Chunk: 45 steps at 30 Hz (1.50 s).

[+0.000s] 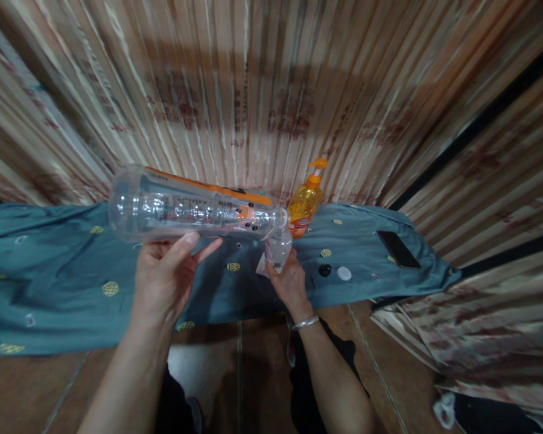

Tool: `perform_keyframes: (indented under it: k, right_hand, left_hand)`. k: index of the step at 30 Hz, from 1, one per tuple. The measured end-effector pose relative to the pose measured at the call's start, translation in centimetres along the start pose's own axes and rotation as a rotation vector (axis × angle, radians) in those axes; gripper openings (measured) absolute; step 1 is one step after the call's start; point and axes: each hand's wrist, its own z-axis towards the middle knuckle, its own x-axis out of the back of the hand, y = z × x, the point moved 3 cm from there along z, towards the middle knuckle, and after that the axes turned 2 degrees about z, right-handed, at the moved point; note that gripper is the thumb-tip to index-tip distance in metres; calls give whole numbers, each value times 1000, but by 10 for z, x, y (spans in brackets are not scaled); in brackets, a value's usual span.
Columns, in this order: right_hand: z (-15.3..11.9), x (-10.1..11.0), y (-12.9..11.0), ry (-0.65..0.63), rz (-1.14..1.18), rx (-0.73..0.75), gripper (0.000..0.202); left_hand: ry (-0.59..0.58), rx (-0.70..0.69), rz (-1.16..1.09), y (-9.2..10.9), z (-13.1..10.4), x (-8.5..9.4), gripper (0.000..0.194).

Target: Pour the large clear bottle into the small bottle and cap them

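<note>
My left hand (169,271) is wrapped round a large clear plastic bottle (194,211) with an orange label, tilted nearly level. Its neck points right and meets the mouth of a smaller clear bottle (279,246). Gripped in my right hand (289,280), the smaller bottle stands roughly upright over the cloth, near a whitish piece at its base. Just behind it is an orange pump bottle (305,205) with yellow liquid. Right of my right hand lie a black cap (324,270) and a white cap (344,273). Whether liquid runs between the bottles I cannot tell.
A teal cloth with yellow prints (72,289) covers the long narrow surface. A dark phone (398,249) lies toward its right end. Striped curtains (235,90) hang behind and at the right. Below is a brown tiled floor (262,361).
</note>
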Motion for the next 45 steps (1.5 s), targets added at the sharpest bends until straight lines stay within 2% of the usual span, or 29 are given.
perform_keyframes:
  k: [30, 36, 40, 45]
  right_hand:
    - [1, 1, -2, -21, 14, -9, 47]
    - [1, 0, 0, 8, 38, 12, 46]
    - [0, -1, 2, 13, 32, 9, 43]
    - [0, -2, 3, 35, 31, 26, 48]
  left_hand:
    - [-27, 13, 38, 5, 1, 0, 29]
    - [-33, 24, 38, 5, 0, -1, 29]
    - [-14, 15, 42, 6, 0, -2, 32]
    - [-10, -1, 43, 6, 0, -4, 40]
